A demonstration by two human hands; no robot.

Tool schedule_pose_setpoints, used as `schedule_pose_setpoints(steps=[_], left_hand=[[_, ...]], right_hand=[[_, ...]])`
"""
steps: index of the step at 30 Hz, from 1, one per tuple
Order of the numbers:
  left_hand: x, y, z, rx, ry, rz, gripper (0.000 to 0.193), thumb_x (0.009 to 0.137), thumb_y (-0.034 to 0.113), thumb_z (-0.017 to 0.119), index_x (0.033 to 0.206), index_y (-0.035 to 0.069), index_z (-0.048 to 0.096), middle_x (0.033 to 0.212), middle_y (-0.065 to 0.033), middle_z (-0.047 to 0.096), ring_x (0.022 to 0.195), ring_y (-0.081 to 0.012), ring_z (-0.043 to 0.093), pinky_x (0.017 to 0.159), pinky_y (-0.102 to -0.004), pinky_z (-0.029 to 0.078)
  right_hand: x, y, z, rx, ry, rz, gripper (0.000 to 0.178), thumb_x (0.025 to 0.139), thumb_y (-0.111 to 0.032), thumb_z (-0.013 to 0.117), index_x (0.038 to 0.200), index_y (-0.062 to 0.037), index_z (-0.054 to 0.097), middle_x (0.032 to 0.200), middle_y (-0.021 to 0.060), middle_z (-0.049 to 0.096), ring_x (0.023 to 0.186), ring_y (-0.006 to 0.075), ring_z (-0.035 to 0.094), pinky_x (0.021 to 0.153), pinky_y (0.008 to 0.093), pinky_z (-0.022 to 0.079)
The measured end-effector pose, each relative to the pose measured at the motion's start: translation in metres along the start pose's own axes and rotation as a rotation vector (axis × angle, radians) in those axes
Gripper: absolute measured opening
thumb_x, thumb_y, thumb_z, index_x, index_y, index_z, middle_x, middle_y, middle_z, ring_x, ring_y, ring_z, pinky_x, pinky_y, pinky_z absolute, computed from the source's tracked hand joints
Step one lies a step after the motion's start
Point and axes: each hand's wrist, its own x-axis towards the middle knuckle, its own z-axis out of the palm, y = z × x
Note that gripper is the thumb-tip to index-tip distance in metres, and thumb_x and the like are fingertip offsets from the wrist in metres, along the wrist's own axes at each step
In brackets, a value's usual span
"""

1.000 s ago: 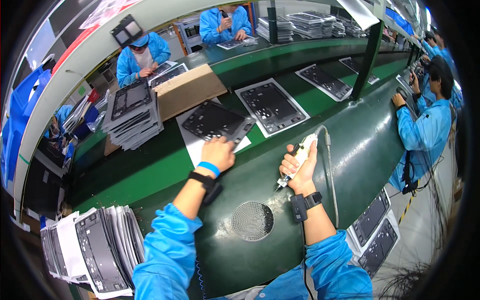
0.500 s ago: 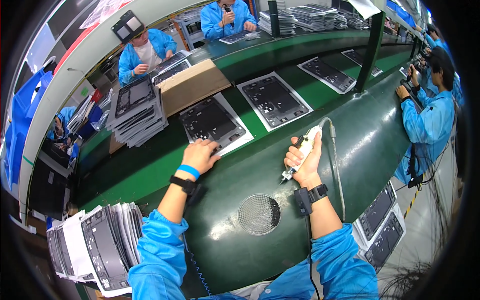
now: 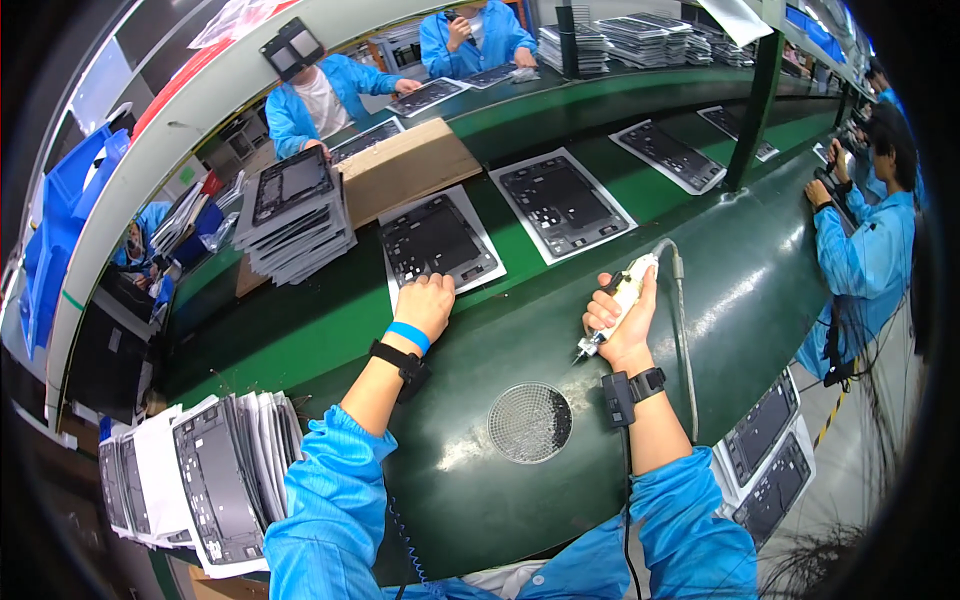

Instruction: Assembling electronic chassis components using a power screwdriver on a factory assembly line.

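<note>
Fingers of the left hand (image 3: 425, 305) curl down at the near edge of a dark, flat panel (image 3: 432, 240), though whether they pinch it is hidden, while the right hand (image 3: 622, 325) is wrapped firmly around a white corded hand tool (image 3: 628, 287). From left to right: at lower left, more dark panels with pale sheets between them lean in a row (image 3: 215, 480); above them, a tall, uneven stack of panels (image 3: 292, 230) rises beside a tan board (image 3: 410, 170). Just right of the stack, the panel under the left hand lies on a white sheet (image 3: 469, 212) on the green strip (image 3: 290, 350). Near the middle, a round mesh dish (image 3: 520, 425) sits on the dark green table (image 3: 720, 255), between the forearms. Beyond it, another panel (image 3: 560, 203) lies on its own sheet. Next comes the tool, its tip angled down and leftward, its grey cable (image 3: 686, 340) looping to the right. At far right, a co-worker in blue (image 3: 865, 245) stands by the table.
</note>
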Motion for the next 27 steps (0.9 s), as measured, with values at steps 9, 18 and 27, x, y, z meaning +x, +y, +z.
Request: schedule_pose_setpoints(steps=[9, 18, 27], left_hand=[[-0.134, 0.026, -0.106, -0.088, 0.130, -0.166, 0.023, 0.064, 0.002, 0.062, 0.086, 0.007, 0.056, 0.083, -0.0046, 0.055, 0.084, -0.0230, 0.058, 0.065, -0.0347, 0.049], [-0.297, 0.095, -0.173, -0.192, -0.102, 0.118, 0.018, 0.071, 0.014, 0.058, 0.088, 0.008, 0.060, 0.073, 0.0000, 0.050, 0.068, -0.0154, 0.052, 0.058, -0.0286, 0.041], [-0.397, 0.174, -0.138, -0.687, -0.635, 0.330, 0.032, 0.086, 0.014, 0.051, 0.111, -0.004, 0.061, 0.107, -0.0213, 0.064, 0.100, -0.0343, 0.063, 0.086, -0.0439, 0.052]], right_hand=[[-0.004, 0.002, 0.001, -0.015, 0.014, -0.051, 0.069, 0.085, -0.074, 0.041, 0.087, -0.0068, 0.055, 0.048, -0.0053, 0.026, 0.040, 0.0082, 0.025, 0.040, 0.0246, 0.022], [-0.009, 0.009, 0.002, -0.020, -0.007, -0.020, 0.067, 0.086, -0.073, 0.041, 0.088, -0.0073, 0.053, 0.049, -0.0054, 0.027, 0.040, 0.0081, 0.025, 0.041, 0.0245, 0.021], [-0.007, 0.012, 0.004, -0.031, -0.081, 0.000, 0.067, 0.087, -0.070, 0.043, 0.090, -0.0043, 0.053, 0.051, -0.0048, 0.028, 0.043, 0.0083, 0.027, 0.043, 0.0240, 0.025]])
